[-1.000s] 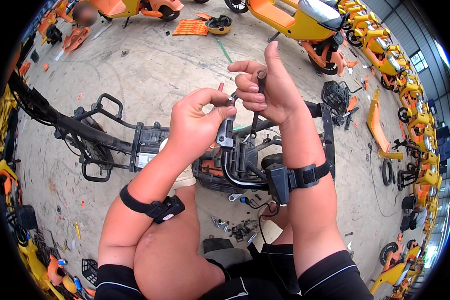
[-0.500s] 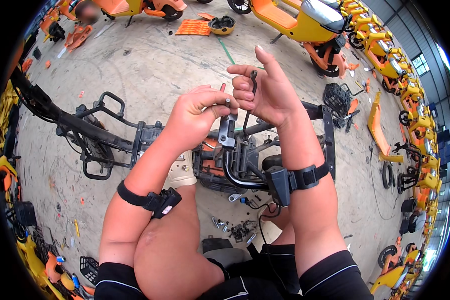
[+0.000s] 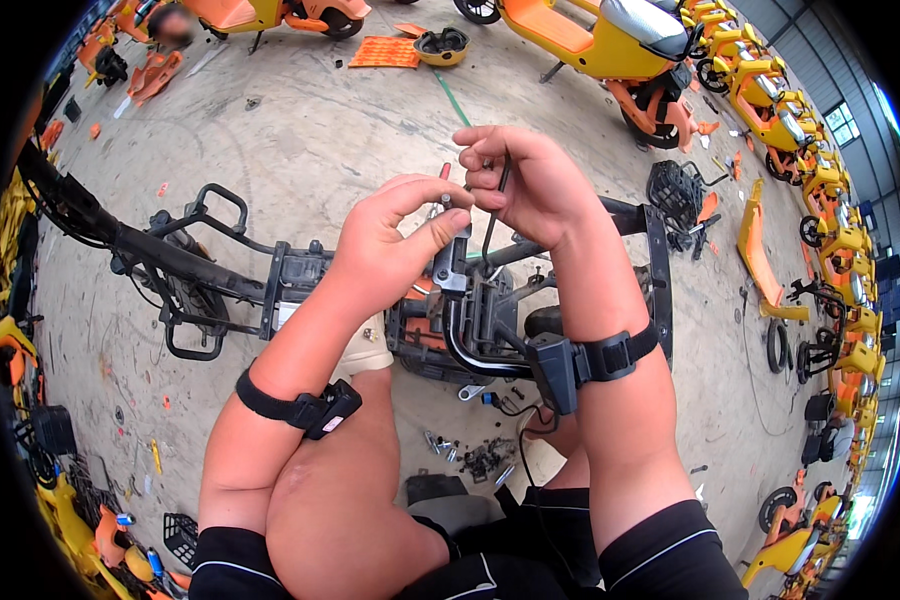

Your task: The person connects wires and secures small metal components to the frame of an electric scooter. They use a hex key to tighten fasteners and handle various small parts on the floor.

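My left hand [image 3: 385, 240] is closed, thumb and forefinger around a small silver bolt [image 3: 446, 203] above a black metal bracket [image 3: 450, 270]. The bracket sits at the upper end of a bent black tube [image 3: 460, 335]. The fingers of my right hand [image 3: 535, 185] curl around a thin, bent black rod [image 3: 490, 232], whose kind I cannot make out. Both hands' fingertips nearly meet. A red-tipped tool [image 3: 445, 171] shows behind my left fingers, mostly hidden. Below lies a stripped black scooter frame [image 3: 240, 285].
Loose bolts and small parts [image 3: 485, 460] lie on the concrete floor near my feet, with a wrench [image 3: 470, 393]. A yellow scooter [image 3: 610, 45] stands ahead. Along the right are rows of scooters, a black basket [image 3: 675, 195] and a yellow panel [image 3: 762, 250].
My right thumb has folded down from pointing up, and the rod's upper end has tilted behind the fingers. My left thumb and forefinger have shifted slightly around the bolt, which moved a little left.
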Motion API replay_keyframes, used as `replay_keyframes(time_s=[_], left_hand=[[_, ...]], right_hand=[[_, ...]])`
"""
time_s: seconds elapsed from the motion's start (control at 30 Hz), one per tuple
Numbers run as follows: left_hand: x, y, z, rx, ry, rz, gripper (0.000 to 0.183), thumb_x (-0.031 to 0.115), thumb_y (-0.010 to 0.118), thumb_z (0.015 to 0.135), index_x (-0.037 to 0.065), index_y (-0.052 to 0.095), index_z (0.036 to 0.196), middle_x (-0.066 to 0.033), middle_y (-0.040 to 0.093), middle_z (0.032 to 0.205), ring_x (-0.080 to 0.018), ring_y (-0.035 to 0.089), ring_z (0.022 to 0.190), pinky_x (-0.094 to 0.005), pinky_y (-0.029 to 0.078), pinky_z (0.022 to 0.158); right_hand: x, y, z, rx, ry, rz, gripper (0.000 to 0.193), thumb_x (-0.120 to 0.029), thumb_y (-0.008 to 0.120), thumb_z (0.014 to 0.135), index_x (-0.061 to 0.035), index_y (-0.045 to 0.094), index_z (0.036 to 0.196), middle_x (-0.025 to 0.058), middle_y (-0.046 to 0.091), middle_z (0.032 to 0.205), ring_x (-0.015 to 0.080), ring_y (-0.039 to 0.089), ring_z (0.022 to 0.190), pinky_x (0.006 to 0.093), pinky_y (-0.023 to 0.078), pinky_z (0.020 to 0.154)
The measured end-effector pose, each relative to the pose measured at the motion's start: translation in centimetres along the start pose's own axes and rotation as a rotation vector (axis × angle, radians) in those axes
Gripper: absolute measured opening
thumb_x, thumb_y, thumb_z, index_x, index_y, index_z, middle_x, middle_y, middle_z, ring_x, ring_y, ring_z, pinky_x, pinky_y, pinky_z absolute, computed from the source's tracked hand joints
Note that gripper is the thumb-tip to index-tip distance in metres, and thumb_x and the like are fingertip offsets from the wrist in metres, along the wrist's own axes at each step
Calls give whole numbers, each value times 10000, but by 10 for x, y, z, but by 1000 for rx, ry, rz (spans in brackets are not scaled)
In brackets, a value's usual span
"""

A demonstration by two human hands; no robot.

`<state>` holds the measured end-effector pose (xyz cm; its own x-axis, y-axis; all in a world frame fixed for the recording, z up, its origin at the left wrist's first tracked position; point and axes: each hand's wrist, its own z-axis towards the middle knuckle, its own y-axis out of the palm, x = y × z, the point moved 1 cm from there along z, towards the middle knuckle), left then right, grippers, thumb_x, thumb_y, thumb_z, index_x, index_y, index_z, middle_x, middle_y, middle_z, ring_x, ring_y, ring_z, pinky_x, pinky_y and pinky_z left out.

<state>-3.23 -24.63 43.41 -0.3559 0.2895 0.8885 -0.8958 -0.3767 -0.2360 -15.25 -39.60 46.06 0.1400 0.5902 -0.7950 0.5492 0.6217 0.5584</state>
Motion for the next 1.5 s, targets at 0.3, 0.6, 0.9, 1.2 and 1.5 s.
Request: replay_keyframes(time_s=[0.3, 0.6, 0.9, 1.2, 1.5], left_hand=[[-5, 0, 2, 64, -29, -32, 169, 2, 716, 868, -9, 737, 1036, -72, 708, 953, -147, 668, 934, -288, 527, 847], [-4, -4, 8, -149, -67, -197, 185, -33, 571, 952, -16, 638, 1124, -63, 664, 989, -155, 649, 966, -299, 502, 901], [-12, 5, 2, 23, -23, -165, 174, 55, 652, 955, -12, 664, 1116, -71, 709, 1036, -138, 655, 973, -294, 516, 902], [-20, 5, 3, 9, -104, -305, 205, 16, 652, 942, -9, 694, 1141, -58, 718, 1031, -133, 655, 979, -291, 528, 889], [-23, -1, 11, -123, -112, -406, 159, 23, 619, 962, -13, 706, 1089, -49, 722, 1014, -121, 653, 966, -278, 526, 875]], right_hand=[[-1, 2, -3, 31, -62, -115, 135, -128, 647, 893, -10, 620, 953, 21, 522, 765, 77, 413, 579, 239, 295, 475], [-11, 13, -18, -67, -168, -337, 203, -177, 654, 950, -4, 633, 1053, -70, 389, 643, 28, 319, 502, 209, 211, 428], [-8, 18, -20, -88, -142, -554, 250, -252, 721, 925, -43, 661, 1049, -71, 491, 681, 8, 353, 522, 202, 232, 443], [-13, 16, -29, -140, -203, -763, 275, -304, 804, 852, -78, 749, 1000, -27, 651, 800, 34, 501, 664, 201, 347, 547], [-16, 13, -30, -191, -122, -671, 278, -286, 775, 877, -56, 747, 1030, -34, 635, 757, 35, 472, 622, 193, 328, 515]])
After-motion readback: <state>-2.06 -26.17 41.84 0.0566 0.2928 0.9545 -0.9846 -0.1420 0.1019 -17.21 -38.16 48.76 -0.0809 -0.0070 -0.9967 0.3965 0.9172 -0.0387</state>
